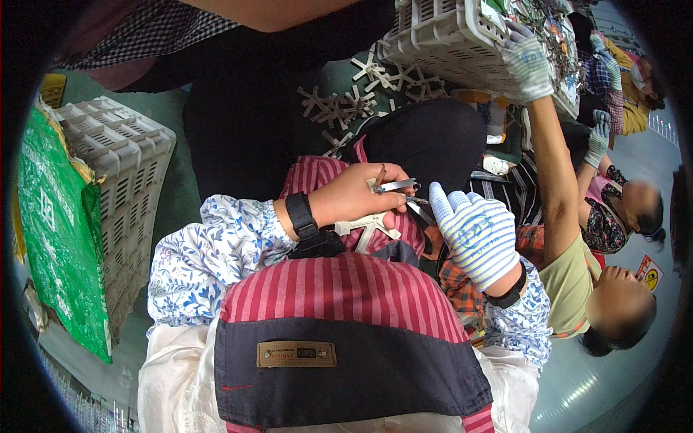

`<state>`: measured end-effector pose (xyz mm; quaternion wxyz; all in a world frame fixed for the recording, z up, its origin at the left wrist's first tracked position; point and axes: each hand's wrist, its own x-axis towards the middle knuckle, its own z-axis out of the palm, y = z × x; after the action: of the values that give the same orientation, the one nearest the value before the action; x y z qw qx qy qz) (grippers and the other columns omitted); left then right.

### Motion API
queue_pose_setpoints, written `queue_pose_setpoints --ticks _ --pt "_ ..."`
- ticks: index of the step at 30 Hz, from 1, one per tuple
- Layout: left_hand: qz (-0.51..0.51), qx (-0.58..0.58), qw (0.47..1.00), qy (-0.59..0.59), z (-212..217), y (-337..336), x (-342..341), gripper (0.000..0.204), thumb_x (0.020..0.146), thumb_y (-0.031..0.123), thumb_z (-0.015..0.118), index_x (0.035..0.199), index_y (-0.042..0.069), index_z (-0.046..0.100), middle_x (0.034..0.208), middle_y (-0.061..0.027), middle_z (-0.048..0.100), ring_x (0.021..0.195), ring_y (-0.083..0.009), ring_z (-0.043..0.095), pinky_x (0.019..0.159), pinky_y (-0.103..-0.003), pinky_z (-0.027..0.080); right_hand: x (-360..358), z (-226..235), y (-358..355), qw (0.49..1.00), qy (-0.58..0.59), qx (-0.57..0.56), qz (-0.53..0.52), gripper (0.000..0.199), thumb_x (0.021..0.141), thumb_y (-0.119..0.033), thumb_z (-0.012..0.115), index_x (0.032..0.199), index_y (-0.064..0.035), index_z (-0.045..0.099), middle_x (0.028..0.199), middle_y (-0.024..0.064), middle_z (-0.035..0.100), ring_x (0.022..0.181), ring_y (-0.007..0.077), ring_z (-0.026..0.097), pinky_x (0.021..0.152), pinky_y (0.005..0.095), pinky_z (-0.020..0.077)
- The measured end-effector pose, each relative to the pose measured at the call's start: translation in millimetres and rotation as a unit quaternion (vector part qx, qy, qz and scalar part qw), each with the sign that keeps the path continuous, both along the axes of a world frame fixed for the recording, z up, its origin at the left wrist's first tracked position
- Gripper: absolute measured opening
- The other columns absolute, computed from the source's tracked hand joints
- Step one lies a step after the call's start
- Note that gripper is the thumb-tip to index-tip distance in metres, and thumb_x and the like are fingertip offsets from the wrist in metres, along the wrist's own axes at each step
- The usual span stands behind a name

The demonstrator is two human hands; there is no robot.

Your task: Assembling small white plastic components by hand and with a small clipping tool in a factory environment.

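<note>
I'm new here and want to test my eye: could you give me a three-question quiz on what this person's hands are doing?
1. True or false: the right hand wears a striped glove.
2. Which hand holds the metal clip? A) left hand B) right hand C) a co-worker's hand
3. Fill in: the pale cross-shaped part sits under the ___ hand.

Key: 1 true; 2 A; 3 left.

Cross part (367, 225) in left hand (354, 196); right hand (473, 234) just right; loose crosses (346, 105) beyond; crate (123, 180) far left.
</note>
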<state>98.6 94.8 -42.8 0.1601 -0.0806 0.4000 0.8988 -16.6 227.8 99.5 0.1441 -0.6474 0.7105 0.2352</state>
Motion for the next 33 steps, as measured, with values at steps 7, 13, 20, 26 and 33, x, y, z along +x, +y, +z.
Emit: queue_pose_setpoints --ticks 7,13,20,26,33 --pt "0.004 -0.019 1.0 0.004 -1.9 0.9 0.5 0.015 0.089 0.007 0.055 0.103 0.002 0.055 0.089 -0.0073 0.064 0.067 -0.0088 0.064 0.063 -0.022 0.052 3.4 -3.8 -0.8 0.998 0.043 0.022 0.039 0.041 0.077 -0.016 0.053 0.115 -0.0009 0.054 0.078 0.0046 0.058 0.069 0.0154 0.06 0.051 0.0302 0.0442" --pt "0.014 -0.123 0.992 0.022 -1.9 1.9 0.0 0.02 0.087 0.003 0.053 0.107 0.003 0.053 0.088 -0.0061 0.064 0.067 -0.0094 0.065 0.063 -0.024 0.053 7.7 -12.8 -1.7 0.996 0.072 0.001 0.059 0.037 0.078 -0.015 0.054 0.111 0.0016 0.054 0.068 0.0045 0.056 0.059 0.0149 0.059 0.045 0.029 0.0417" --pt "0.057 -0.153 0.986 0.02 0.7 0.4 5.3 0.037 0.082 -0.002 0.051 0.118 0.005 0.048 0.078 -0.0056 0.064 0.068 -0.0113 0.065 0.063 -0.026 0.053 10.8 -19.8 -6.7 0.999 0.037 0.033 0.015 0.03 0.081 -0.017 0.051 0.105 0.0003 0.055 0.069 0.0068 0.06 0.061 0.0182 0.062 0.046 0.0332 0.046" --pt "0.052 -0.243 0.968 0.037 2.9 -0.7 7.4 0.039 0.081 -0.003 0.051 0.119 0.004 0.048 0.074 -0.007 0.063 0.067 -0.0141 0.066 0.061 -0.028 0.052 -2.2 -28.3 -5.0 0.994 -0.085 0.012 -0.072 0.016 0.081 -0.017 0.052 0.09 -0.0053 0.057 0.073 0.0119 0.062 0.065 0.0271 0.063 0.056 0.0384 0.0484" --pt "0.047 -0.329 0.941 0.065 -6.1 4.1 7.5 0.039 0.079 0.0 0.056 0.118 0.004 0.049 0.074 -0.0115 0.063 0.067 -0.019 0.066 0.061 -0.031 0.051 -15.0 -54.7 2.6 0.922 -0.265 0.053 -0.278 0.019 0.08 -0.007 0.049 0.091 -0.0024 0.065 0.069 0.0166 0.062 0.059 0.0315 0.058 0.057 0.0334 0.047"
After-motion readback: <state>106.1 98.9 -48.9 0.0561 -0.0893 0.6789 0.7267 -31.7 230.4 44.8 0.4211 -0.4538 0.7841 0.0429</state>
